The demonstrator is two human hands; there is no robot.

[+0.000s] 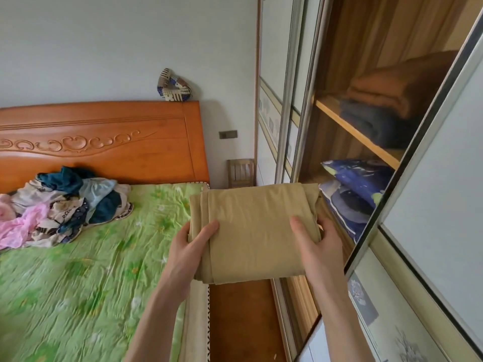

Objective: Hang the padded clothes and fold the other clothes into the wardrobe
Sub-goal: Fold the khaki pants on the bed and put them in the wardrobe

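A heap of unfolded clothes [60, 205] lies near the bed's [78, 283] head end, toward its left side, waiting for sorting. Further right, off the bed's right edge, the folded tan garment [256, 231] is held in the air between bed and wardrobe [339, 74]. The left hand [188, 252] grips its left edge, thumb on top and fingers underneath; the right hand [318, 246] grips the right edge the same way.

The step seems to be carrying this folded piece onto a wardrobe shelf. To do it well, keep the fold level and the grip even, so the layers do not slide apart. The open section at right shows a wooden shelf [352, 131] with dark folded bedding [379, 124], and blue pillows [358, 184] below. Slide the garment in flat, far edge first, clear of the sliding door frame [407, 158], then let go only once it rests fully supported.
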